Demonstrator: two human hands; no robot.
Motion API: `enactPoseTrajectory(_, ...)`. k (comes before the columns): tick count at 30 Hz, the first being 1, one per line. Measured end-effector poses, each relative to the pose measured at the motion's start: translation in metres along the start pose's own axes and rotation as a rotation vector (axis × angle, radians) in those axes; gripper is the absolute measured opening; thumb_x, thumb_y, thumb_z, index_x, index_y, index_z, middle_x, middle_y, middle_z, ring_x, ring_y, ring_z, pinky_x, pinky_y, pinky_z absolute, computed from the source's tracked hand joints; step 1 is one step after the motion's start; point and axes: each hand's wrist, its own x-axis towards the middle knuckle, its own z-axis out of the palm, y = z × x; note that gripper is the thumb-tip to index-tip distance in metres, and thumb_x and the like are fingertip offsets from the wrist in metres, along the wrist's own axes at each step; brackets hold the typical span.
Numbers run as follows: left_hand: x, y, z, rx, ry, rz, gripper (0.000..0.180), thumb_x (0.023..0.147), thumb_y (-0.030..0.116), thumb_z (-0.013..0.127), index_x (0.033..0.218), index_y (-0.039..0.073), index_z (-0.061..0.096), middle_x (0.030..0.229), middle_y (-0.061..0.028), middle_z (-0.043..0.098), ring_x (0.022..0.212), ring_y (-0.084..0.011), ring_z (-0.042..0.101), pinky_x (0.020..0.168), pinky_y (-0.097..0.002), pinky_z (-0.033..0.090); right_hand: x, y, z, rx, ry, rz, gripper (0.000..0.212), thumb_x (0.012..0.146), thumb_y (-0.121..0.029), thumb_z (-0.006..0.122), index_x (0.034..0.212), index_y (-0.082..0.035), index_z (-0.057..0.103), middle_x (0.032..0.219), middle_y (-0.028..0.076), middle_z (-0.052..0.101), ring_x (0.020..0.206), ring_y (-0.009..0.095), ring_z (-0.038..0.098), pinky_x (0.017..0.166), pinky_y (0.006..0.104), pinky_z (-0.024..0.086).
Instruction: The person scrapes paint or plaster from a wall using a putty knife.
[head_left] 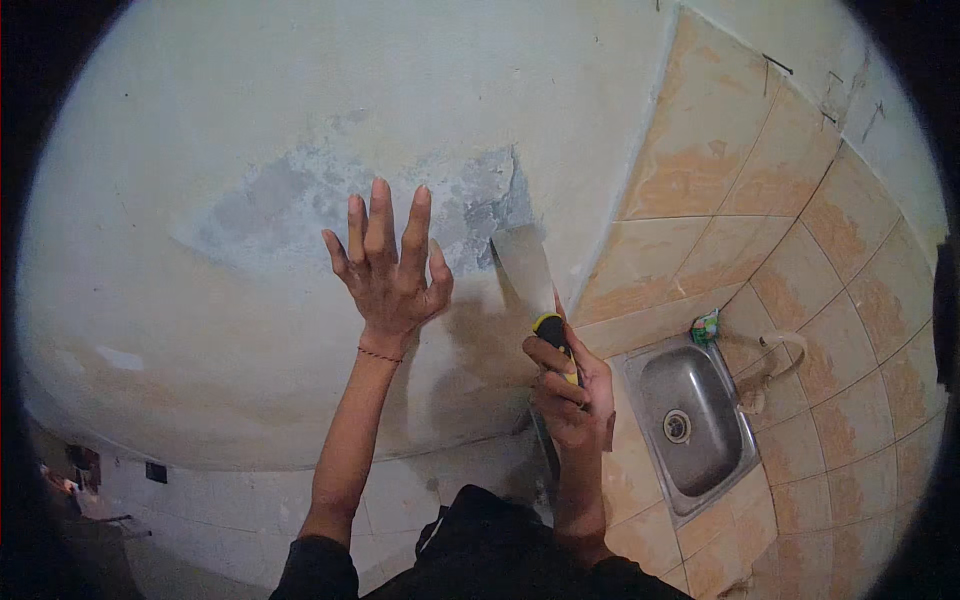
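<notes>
My left hand (388, 268) is open, fingers spread, laid against the wall (300, 90) over a bare grey patch (270, 205) where the paint is gone. Around the black and yellow handle of a putty knife (526, 268), my right hand (572, 390) is closed. The wide metal blade points up and to the left. Its edge meets the wall at the lower right of the patch, just under a cracked, lifting paint edge (515, 190). The blade is to the right of my left hand.
Right of the wall patch are orange and cream tiles (690, 180) and a steel sink (700, 420) set in a tiled counter. A green packet (705, 326) sits at the sink's far corner, near a pale tap (788, 345). Dark clutter (85, 470) shows at the lower left.
</notes>
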Motion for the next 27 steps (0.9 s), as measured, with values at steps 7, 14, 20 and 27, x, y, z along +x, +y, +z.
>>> enactPoseTrajectory(7,-0.0019,-0.0019,0.0005,-0.006,-0.007,0.003,0.055,0.089,0.034,0.039,0.141,0.027,0.051,0.152,-0.0063,0.039,0.145,-0.0239,0.027,0.122,-0.0476,0.003,0.0014,-0.0006,0.0049,0.003,0.017,0.004,0.034,0.107,-0.023,0.029,0.135,-0.007,0.039,0.082,0.005,0.036,0.044,0.006,0.037,0.027,0.0171,0.03)
enactPoseTrajectory(14,0.0051,-0.0022,-0.0025,-0.017,0.004,0.048,0.054,0.092,0.032,0.038,0.143,0.02,0.049,0.153,-0.0118,0.037,0.144,-0.029,0.027,0.121,-0.0475,0.002,0.0056,-0.0045,0.0036,0.007,-0.023,0.005,0.034,0.107,-0.023,0.027,0.134,-0.006,0.039,0.083,0.006,0.035,0.046,0.008,0.037,0.027,0.0178,0.03)
enactPoseTrajectory(20,0.0,0.0006,-0.0012,-0.012,-0.004,0.007,0.053,0.091,0.036,0.038,0.141,0.026,0.052,0.151,-0.0072,0.039,0.144,-0.0244,0.027,0.122,-0.0474,0.001,0.0005,-0.0048,0.0048,-0.004,-0.029,0.015,0.04,0.107,-0.022,0.026,0.146,-0.013,0.034,0.085,0.006,0.035,0.048,0.008,0.037,0.028,0.0174,0.033)
enactPoseTrajectory(27,0.0013,-0.0009,-0.0013,-0.014,0.003,0.006,0.054,0.09,0.035,0.038,0.141,0.026,0.052,0.151,-0.0073,0.04,0.145,-0.0252,0.027,0.122,-0.0473,0.001,-0.0015,-0.0018,0.0044,0.006,0.011,0.016,0.04,0.107,-0.023,0.029,0.147,-0.016,0.034,0.083,0.004,0.036,0.047,0.007,0.037,0.029,0.017,0.033)
